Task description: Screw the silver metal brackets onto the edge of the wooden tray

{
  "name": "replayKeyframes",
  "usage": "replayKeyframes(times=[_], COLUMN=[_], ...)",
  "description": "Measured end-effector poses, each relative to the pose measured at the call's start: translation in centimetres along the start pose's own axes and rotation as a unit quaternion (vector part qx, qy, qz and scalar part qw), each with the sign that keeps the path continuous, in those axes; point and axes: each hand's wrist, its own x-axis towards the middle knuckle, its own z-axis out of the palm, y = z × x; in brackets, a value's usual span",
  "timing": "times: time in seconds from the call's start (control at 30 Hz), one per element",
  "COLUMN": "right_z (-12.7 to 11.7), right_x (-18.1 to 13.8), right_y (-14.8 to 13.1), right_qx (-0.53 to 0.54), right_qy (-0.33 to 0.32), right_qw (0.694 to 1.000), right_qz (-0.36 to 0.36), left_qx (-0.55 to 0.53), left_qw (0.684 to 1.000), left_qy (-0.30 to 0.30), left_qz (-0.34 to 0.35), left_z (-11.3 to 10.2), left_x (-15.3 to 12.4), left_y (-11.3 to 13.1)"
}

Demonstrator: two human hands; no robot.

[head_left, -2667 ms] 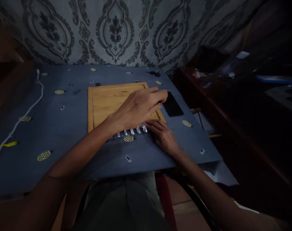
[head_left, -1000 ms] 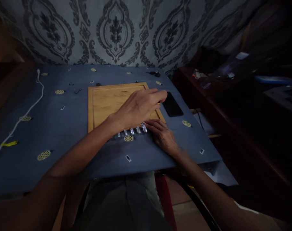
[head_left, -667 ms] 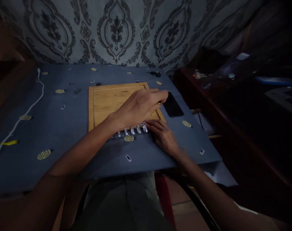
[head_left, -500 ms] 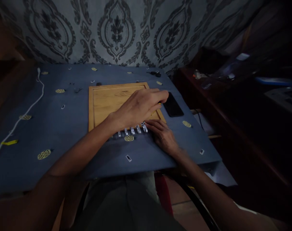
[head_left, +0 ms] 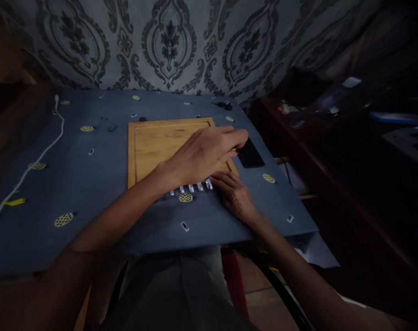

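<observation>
Over the wooden board (head_left: 153, 142) my left hand (head_left: 207, 149) is bent at the wrist, its fingers closed in a pinch. A small yellow part of something (head_left: 234, 149) shows under the fingertips; the rest is hidden by the hand. My right hand (head_left: 234, 195) rests at the board's front right corner, fingers stretched forward and lying flat. Its fingertips are beside the rightmost of several short, shiny, clear strips (head_left: 199, 186) that stick out over the board's front edge. My left forearm and hand cover part of the board and the strips further left.
A black phone (head_left: 252, 155) lies right of the board on the blue patterned tablecloth (head_left: 101, 197). A white cable (head_left: 46, 149) with a yellow tag (head_left: 14, 202) runs down the left side. Behind lies a small black object (head_left: 224, 105); a patterned wall closes the back.
My left hand has shifted slightly to the right, and less of the yellow part shows. The right hand keeps its place by the strips. The view has moved a little.
</observation>
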Motion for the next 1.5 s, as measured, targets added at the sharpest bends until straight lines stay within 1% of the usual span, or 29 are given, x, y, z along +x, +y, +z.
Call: replayKeyframes(times=[0.1, 0.3, 0.47, 0.6, 0.73, 0.87, 1.03, 1.17, 1.4, 1.5], right_z=[0.0, 0.0, -0.1, 0.0, 0.1, 0.1, 0.2, 0.2, 0.2, 0.2], right_x=[0.0, 0.0, 0.0, 0.0, -0.1, -0.1, -0.1, -0.1, 0.0, -0.1], right_y=[0.0, -0.1, -0.1, 0.0, 0.1, 0.1, 0.1, 0.2, 0.1, 0.1], right_qx=[-0.006, -0.010, -0.005, -0.008, -0.009, -0.007, -0.006, -0.011, -0.017, -0.013], right_qy=[-0.003, 0.014, 0.003, 0.010, 0.006, 0.001, 0.014, 0.013, 0.010, 0.005], right_qw=[1.000, 1.000, 1.000, 1.000, 1.000, 1.000, 1.000, 1.000, 1.000, 1.000], right_qz=[0.003, -0.016, -0.009, -0.011, -0.007, 0.002, -0.015, -0.015, -0.008, -0.006], left_qx=[0.006, 0.013, 0.028, 0.040, 0.021, -0.005, -0.040, -0.048, -0.016, -0.012], left_qw=[1.000, 1.000, 0.999, 0.999, 1.000, 1.000, 0.999, 0.998, 0.999, 0.999], left_qy=[-0.003, 0.002, 0.000, -0.005, 0.005, -0.003, -0.003, -0.008, 0.035, 0.037], left_qz=[-0.004, 0.006, 0.017, 0.011, 0.014, 0.011, 0.032, 0.033, 0.021, 0.018], left_z=[0.2, 0.3, 0.3, 0.3, 0.4, 0.3, 0.2, 0.1, 0.9, 1.1], left_x=[0.1, 0.0, -0.2, -0.2, -0.1, -0.1, -0.1, -0.1, -0.1, -0.1], left_y=[0.0, -0.1, -0.1, -0.1, -0.3, -0.5, -0.6, -0.7, -0.6, -0.6])
